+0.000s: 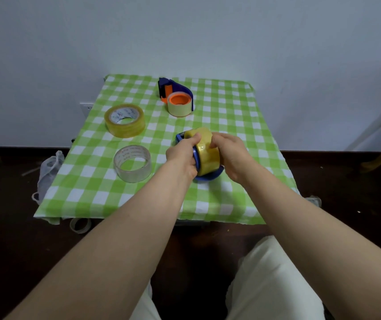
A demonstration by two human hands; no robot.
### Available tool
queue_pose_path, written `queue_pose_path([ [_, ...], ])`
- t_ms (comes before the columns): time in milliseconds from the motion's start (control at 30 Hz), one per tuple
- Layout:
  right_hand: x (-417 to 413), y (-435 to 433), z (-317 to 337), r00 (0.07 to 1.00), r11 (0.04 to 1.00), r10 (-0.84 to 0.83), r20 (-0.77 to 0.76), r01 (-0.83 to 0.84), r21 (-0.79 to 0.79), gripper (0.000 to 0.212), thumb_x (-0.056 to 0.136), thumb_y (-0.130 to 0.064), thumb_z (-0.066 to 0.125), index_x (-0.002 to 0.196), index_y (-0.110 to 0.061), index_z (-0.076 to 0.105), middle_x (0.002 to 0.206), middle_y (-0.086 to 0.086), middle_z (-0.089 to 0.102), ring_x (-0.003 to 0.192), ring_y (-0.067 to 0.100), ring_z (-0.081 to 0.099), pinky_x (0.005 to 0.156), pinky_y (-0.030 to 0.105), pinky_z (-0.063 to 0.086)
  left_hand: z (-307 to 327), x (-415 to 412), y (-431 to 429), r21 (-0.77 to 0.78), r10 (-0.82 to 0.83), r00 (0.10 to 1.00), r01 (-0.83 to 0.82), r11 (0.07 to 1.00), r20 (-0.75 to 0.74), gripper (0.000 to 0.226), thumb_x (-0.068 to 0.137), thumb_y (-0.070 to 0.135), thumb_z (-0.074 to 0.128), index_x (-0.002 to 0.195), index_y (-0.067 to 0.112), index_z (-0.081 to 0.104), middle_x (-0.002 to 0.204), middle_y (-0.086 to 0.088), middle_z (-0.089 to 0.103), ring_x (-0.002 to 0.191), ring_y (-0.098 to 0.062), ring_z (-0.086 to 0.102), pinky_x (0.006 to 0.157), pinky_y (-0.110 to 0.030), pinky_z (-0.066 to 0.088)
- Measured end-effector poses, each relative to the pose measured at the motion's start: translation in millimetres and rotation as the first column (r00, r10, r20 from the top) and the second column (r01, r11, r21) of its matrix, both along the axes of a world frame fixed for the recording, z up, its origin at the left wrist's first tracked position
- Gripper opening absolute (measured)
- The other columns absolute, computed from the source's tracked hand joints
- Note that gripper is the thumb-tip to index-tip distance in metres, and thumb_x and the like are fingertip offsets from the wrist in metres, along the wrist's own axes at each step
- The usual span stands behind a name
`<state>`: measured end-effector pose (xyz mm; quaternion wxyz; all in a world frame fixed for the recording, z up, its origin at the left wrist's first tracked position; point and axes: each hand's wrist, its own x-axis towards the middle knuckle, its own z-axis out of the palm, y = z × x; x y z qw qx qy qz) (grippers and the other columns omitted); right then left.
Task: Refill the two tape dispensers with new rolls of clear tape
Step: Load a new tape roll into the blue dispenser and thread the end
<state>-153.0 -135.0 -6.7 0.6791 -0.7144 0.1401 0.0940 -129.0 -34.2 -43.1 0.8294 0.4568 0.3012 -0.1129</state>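
Observation:
A blue tape dispenser (pixel 208 177) stands at the middle of the table with a thick yellowish tape roll (pixel 207 151) sitting in it. My left hand (pixel 182 155) grips the dispenser's left side, thumb on top of the roll. My right hand (pixel 230 155) holds the roll from the right. A second blue and orange dispenser (pixel 177 91) lies at the back, carrying a thin roll on its orange hub. Two loose rolls lie to the left: a thick yellowish roll (pixel 125 120) and a thin clear roll (pixel 132 163).
The small table wears a green and white checked cloth (pixel 231 199) and stands against a white wall. A plastic bag (pixel 48 172) hangs at the table's left edge. A used tape core (pixel 80 225) lies on the dark floor. My legs in white trousers are below.

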Motion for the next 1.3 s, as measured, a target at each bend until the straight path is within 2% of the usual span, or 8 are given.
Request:
queue_pose_path([
  [100,-1,-21,-2,0.954,0.939,0.157,0.257,-0.063,-0.339,0.041,0.08,-0.008,0.063,0.119,-0.019,0.062,0.114,-0.001,0.058,0.101,0.015,0.058,0.086,0.03,0.052,2,1,1,-0.001,-0.014,1.0,0.014,1.0,0.0,0.048,0.077,0.021,0.077,0.119,0.006,0.06,0.108,-0.017,0.07,0.091,-0.034,0.069,0.066,-0.047,0.058],
  [267,6,-37,-1,0.745,0.564,0.564,0.357,-0.031,-0.825,0.024,0.083,-0.015,0.069,0.107,-0.013,0.073,0.115,0.006,0.062,0.106,0.022,0.057,0.087,0.034,0.047,6,2,0,0.011,-0.03,1.0,0.03,1.0,-0.006,0.046,0.079,0.02,0.075,0.12,0.007,0.059,0.111,-0.015,0.07,0.089,-0.031,0.069,0.053,-0.04,0.054],
  [500,14,-37,6,0.458,0.258,0.823,0.337,0.228,-0.939,0.016,0.075,-0.015,0.06,0.071,-0.01,0.075,0.08,0.004,0.071,0.073,0.026,0.067,0.041,0.026,0.045,9,2,-1,0.028,-0.041,0.999,0.042,0.999,-0.024,0.045,0.079,0.021,0.075,0.118,0.006,0.061,0.107,-0.015,0.071,0.088,-0.03,0.07,0.052,-0.037,0.054],
  [600,18,-35,6,0.401,0.101,0.889,0.222,0.302,-0.948,0.015,0.073,-0.008,0.053,0.068,-0.006,0.067,0.077,0.006,0.067,0.068,0.026,0.064,0.037,0.022,0.04,10,3,-2,0.039,-0.04,0.999,0.041,0.998,-0.029,0.043,0.08,0.022,0.074,0.118,0.007,0.062,0.108,-0.013,0.071,0.082,-0.026,0.07,0.048,-0.032,0.053],
  [767,13,-33,5,0.537,0.022,0.839,0.088,0.127,-0.992,0.02,0.086,0.003,0.047,0.105,-0.001,0.053,0.112,0.015,0.051,0.09,0.031,0.054,0.051,0.034,0.036,11,3,-3,0.041,-0.031,0.999,0.032,0.999,-0.029,0.04,0.08,0.021,0.074,0.116,0.007,0.063,0.109,-0.013,0.071,0.074,-0.024,0.069,0.044,-0.029,0.053],
  [1100,6,-42,0,0.569,0.181,0.804,0.172,0.042,-0.983,0.022,0.099,-0.017,0.042,0.113,-0.004,0.054,0.126,0.01,0.049,0.089,0.031,0.056,0.067,0.041,0.048,11,4,-2,0.049,-0.032,0.999,0.033,0.998,-0.025,0.041,0.079,0.02,0.075,0.116,0.007,0.063,0.107,-0.014,0.072,0.085,-0.028,0.07,0.051,-0.034,0.054],
  [1233,5,-46,-1,0.65,0.484,0.655,0.384,0.029,-0.875,0.03,0.091,-0.029,0.056,0.117,-0.014,0.058,0.109,0.0,0.065,0.094,0.021,0.065,0.076,0.036,0.052,11,4,-1,0.058,-0.046,0.999,0.047,0.997,-0.026,0.048,0.078,0.022,0.076,0.121,0.009,0.06,0.109,-0.013,0.071,0.091,-0.029,0.07,0.054,-0.036,0.054],
  [1300,4,-45,3,0.69,0.603,0.586,0.424,-0.022,-0.797,0.055,0.083,-0.033,0.066,0.133,-0.022,0.045,0.108,-0.003,0.066,0.096,0.014,0.064,0.079,0.033,0.052,12,3,-1,0.065,-0.051,0.998,0.053,0.996,-0.022,0.047,0.079,0.022,0.075,0.122,0.009,0.059,0.111,-0.013,0.07,0.091,-0.028,0.069,0.055,-0.035,0.053],
])
